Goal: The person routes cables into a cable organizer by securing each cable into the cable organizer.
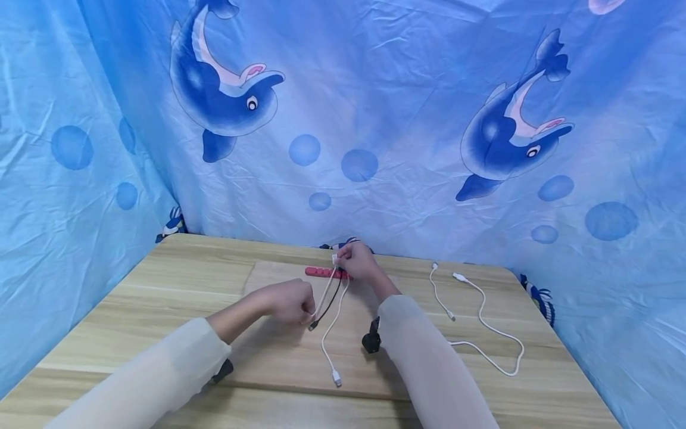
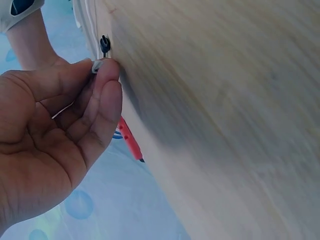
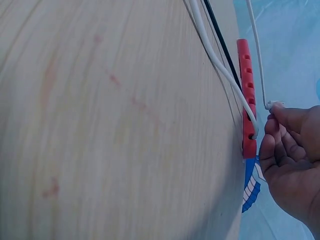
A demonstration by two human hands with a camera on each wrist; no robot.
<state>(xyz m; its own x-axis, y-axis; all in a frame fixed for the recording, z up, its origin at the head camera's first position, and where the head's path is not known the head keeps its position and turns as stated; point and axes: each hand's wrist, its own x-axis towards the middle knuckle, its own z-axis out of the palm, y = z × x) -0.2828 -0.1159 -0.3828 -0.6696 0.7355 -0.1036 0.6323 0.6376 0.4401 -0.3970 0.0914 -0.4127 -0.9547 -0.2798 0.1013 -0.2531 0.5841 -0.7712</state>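
My left hand [image 1: 292, 301] pinches one plug [image 2: 97, 66] of a white cable [image 1: 326, 289] between thumb and fingertips, low over the wooden board. Farther back, my right hand [image 1: 357, 261] pinches that cable's other end [image 3: 274, 105] just above a red slotted cable holder [image 3: 245, 65]. A black cable [image 3: 220, 35] and a second white cable [image 3: 227, 75] run into slots of the holder. Their free ends lie toward the front of the board; the black plug [image 1: 313, 326] is close to my left fingers, and the white plug [image 1: 336, 378] lies nearer the front.
The wooden board [image 1: 278, 363] lies on a wood-grain table [image 1: 177, 280]. To the right are a short white cable [image 1: 436, 292] and a longer white cable [image 1: 485, 319]. A blue dolphin-print curtain [image 1: 375, 89] hangs behind the table and at its sides.
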